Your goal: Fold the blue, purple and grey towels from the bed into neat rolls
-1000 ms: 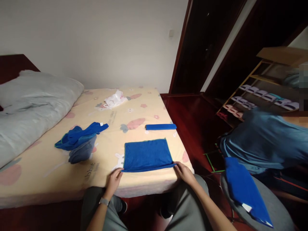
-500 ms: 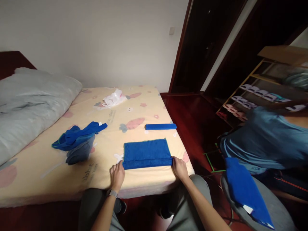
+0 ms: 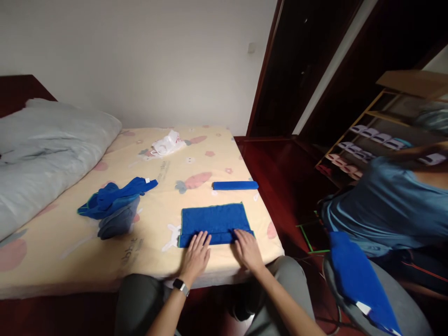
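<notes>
A blue cloth (image 3: 214, 218) with green edging lies flat on the bed, its near edge folded over into a band. My left hand (image 3: 198, 252) rests palm down on the left part of that band, fingers stretched out. On the band's right part lies my right hand (image 3: 247, 247), its fingers extended and touching the fabric. Just beyond the cloth is a narrow blue folded strip (image 3: 235, 185). To the left sits a crumpled heap of blue and grey-blue cloths (image 3: 114, 200) with a small white tag.
The bed (image 3: 154, 256) has a patterned sheet. On it are a white plastic bag (image 3: 168, 143) and a large grey wrapped bundle (image 3: 52, 149). At right, a person in a blue shirt (image 3: 392, 200) sits by a round stool (image 3: 402, 298) bearing a blue cloth (image 3: 360, 280). Behind stands a shoe rack (image 3: 367, 112).
Both hands have let go of the folded band's two ends and moved inward. They now lie on top of the band with fingers spread.
</notes>
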`<state>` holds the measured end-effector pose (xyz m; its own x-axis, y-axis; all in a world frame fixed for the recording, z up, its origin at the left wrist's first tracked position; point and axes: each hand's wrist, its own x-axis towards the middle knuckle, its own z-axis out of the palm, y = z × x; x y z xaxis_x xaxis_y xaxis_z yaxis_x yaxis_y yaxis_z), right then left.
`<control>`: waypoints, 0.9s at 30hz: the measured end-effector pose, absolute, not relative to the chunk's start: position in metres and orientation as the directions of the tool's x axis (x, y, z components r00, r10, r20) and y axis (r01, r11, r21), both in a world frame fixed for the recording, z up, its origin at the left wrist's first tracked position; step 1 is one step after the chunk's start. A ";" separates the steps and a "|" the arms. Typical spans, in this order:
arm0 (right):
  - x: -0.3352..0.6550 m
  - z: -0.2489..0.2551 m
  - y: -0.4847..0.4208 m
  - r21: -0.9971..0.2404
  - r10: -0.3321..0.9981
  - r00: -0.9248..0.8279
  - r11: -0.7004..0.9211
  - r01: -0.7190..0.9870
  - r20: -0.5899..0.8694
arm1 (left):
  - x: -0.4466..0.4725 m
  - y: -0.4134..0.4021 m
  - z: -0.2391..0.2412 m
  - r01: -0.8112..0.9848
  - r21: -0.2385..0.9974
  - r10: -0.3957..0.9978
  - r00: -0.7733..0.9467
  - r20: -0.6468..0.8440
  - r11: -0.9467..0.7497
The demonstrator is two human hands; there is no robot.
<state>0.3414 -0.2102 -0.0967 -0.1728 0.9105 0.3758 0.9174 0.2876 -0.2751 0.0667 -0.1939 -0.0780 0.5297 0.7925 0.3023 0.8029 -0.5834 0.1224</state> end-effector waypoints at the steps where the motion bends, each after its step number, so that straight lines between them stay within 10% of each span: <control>1: 0.328 -0.098 -0.212 -0.254 0.894 -0.267 0.370 0.894 0.361 | 0.077 -0.193 -0.079 0.788 0.112 0.780 0.560 0.280 -0.606; 16: 0.400 -0.116 -0.206 -0.229 0.823 -0.517 0.564 0.794 0.235 | -0.001 -0.183 -0.110 0.851 0.038 0.831 0.500 0.245 -0.523; 27: 0.419 -0.127 -0.197 -0.474 0.918 -0.164 0.333 0.815 0.362 | -0.038 -0.164 -0.112 0.797 0.110 0.774 0.531 0.345 -0.595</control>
<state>0.4185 -0.1972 -0.1267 -0.1641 0.9176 0.3621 0.8151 0.3328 -0.4741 -0.0382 -0.1636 -0.1123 0.5306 0.7744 0.3447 0.7965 -0.5946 0.1098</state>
